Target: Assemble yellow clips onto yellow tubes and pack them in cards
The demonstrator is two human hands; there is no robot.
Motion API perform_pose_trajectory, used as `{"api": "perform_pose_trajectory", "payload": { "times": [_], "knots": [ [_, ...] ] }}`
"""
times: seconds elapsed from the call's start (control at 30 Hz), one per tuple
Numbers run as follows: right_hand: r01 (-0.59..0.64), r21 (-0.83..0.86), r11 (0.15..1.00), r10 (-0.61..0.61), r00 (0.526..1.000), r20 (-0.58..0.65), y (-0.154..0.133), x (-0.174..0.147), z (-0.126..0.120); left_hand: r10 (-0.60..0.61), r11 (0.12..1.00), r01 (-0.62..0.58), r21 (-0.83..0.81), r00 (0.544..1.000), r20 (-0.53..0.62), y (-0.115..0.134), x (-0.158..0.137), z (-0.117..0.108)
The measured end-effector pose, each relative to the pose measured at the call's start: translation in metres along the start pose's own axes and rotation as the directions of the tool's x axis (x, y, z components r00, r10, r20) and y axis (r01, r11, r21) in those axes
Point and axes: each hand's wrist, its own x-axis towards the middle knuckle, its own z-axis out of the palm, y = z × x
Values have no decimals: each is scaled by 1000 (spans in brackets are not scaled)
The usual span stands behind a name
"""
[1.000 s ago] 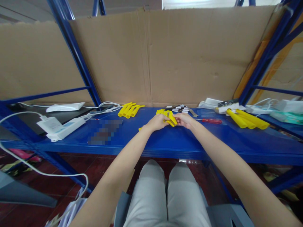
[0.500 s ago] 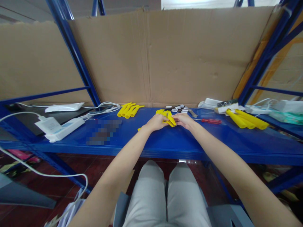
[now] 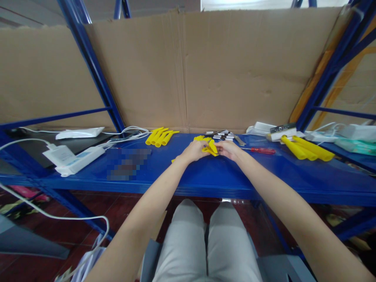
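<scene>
Near the middle of the blue shelf top, my left hand (image 3: 196, 152) and my right hand (image 3: 227, 149) meet around a yellow plastic piece (image 3: 211, 149). The fingers of both are closed on it, the left from its left side and the right from its right. Its exact kind is too small to make out. More yellow plastic (image 3: 201, 138) shows just behind my left hand, and a yellow tip pokes out by that wrist. Small black-and-white pieces (image 3: 222, 135) lie beyond my hands. A screwdriver (image 3: 262, 150) with a red handle rests to the right of my right hand.
Yellow tapered tubes (image 3: 161, 138) lie at the back left, and more yellow tubes (image 3: 307, 149) lean on a small box (image 3: 282, 132) at the right. A white power strip (image 3: 79, 161) with cables sits left. Cardboard (image 3: 188, 70) closes the back; blue posts (image 3: 94, 74) flank it.
The yellow piece has turned slightly between my fingers, and its front end looks shorter and different in shape. Both hands have stayed in nearly the same place.
</scene>
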Motion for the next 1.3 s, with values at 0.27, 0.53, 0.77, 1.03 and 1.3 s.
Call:
{"api": "perform_pose_trajectory", "payload": {
  "times": [0.27,0.53,0.77,1.03,1.3],
  "knots": [
    [13,-76,997,-15,1000,-24,0,-3,1,-22,1000,22,-21,1000,2,1,-1,1],
    [55,-130,990,-55,998,2,3,0,-4,-7,999,6,38,999,37,3,-2,-2],
    [69,-168,983,-79,995,-58,1,-6,3,-1,998,-2,66,999,53,7,-3,-4],
    [96,-253,963,-135,981,-141,4,-5,8,51,998,-52,26,998,31,6,-6,-4],
    [113,-276,955,-166,970,-178,6,-3,10,67,996,-72,56,994,85,7,-4,-6]
  ]
}}
